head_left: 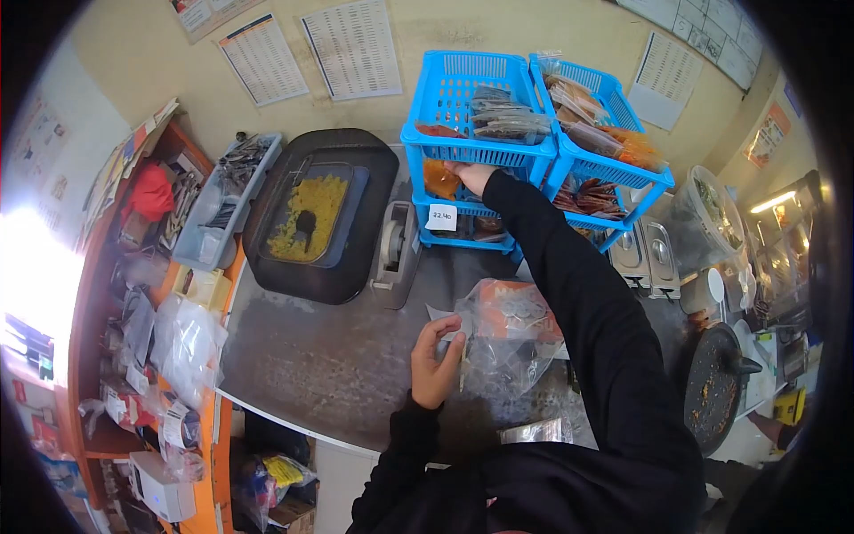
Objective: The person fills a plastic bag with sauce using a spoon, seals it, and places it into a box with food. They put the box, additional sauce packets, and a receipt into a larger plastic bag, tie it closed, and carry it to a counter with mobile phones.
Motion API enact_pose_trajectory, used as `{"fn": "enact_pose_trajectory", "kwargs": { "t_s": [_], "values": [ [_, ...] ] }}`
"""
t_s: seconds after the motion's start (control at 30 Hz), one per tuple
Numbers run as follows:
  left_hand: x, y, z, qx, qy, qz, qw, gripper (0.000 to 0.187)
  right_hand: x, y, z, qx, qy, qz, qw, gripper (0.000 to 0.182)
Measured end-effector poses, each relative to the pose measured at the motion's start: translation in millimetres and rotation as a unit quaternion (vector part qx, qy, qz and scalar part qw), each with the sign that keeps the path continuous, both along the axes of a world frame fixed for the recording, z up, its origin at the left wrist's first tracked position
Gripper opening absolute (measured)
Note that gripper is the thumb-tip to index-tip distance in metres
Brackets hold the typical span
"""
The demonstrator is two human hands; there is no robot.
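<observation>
My right hand (473,176) reaches into the middle tier of the left blue basket stack (480,151). Its fingertips are at the top of an orange-brown packet (440,180), partly hidden under the upper basket's rim. Lower and nearer to me, my left hand (433,363) is raised over the counter, thumb and fingers curled toward each other around a thin pale sheet (438,314). Just right of it lies a clear plastic bag (507,360) against an orange-and-white pack (519,309). A white label marked 22.40 (442,217) hangs on the stack's front.
A tape dispenser (395,254) stands left of the baskets, beside a black tray (369,169) bearing a clear container of yellow-green food (311,209). More packets fill the right blue basket (654,173). Lidded metal containers (660,254) and a dark round pan (712,392) are at right.
</observation>
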State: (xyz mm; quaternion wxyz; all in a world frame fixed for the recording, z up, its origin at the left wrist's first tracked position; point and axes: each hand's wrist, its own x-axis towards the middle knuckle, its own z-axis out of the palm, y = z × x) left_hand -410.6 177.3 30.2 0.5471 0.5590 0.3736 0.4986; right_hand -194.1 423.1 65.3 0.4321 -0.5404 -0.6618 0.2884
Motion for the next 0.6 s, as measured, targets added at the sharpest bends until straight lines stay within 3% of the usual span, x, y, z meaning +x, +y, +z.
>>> {"fn": "enact_pose_trajectory", "kwargs": {
  "t_s": [0.1, 0.2, 0.23, 0.33, 0.37, 0.47, 0.57, 0.6],
  "values": [
    [-0.9, -0.5, 0.9, 0.003, -0.002, 0.006, 1.000, 0.025, -5.3, -10.7, 7.4, 0.061, -0.162, -0.069, 0.983, 0.026],
    [0.7, 1.4, -3.9, 0.032, 0.011, 0.018, 0.999, 0.028, -10.6, -20.1, 9.5, 0.120, -0.255, -0.024, 0.959, 0.017],
    [2.6, 2.7, -2.7, 0.054, 0.025, 0.021, 0.998, 0.030, -12.2, -25.8, 14.0, 0.083, -0.339, -0.001, 0.937, 0.018],
    [11.4, 0.1, 16.8, 0.137, 0.089, -0.026, 0.986, 0.038, -11.1, -27.7, 17.9, -0.039, -0.312, 0.050, 0.948, 0.021],
    [15.4, -4.1, 25.5, 0.167, 0.114, -0.051, 0.978, 0.041, -10.0, -24.3, 15.7, -0.032, -0.262, 0.053, 0.963, 0.022],
    [34.4, -19.7, 36.1, 0.217, 0.168, -0.130, 0.953, 0.046, -5.8, -29.7, 11.3, 0.032, -0.357, 0.040, 0.933, 0.014],
    [44.1, -23.3, 25.5, 0.218, 0.156, -0.144, 0.953, 0.045, -6.1, -22.6, 10.7, 0.003, -0.300, 0.030, 0.954, 0.012],
    [43.0, -20.0, 24.5, 0.225, 0.145, -0.131, 0.955, 0.044, -5.7, -23.6, 12.4, 0.040, -0.274, 0.012, 0.961, 0.012]
  ]
}}
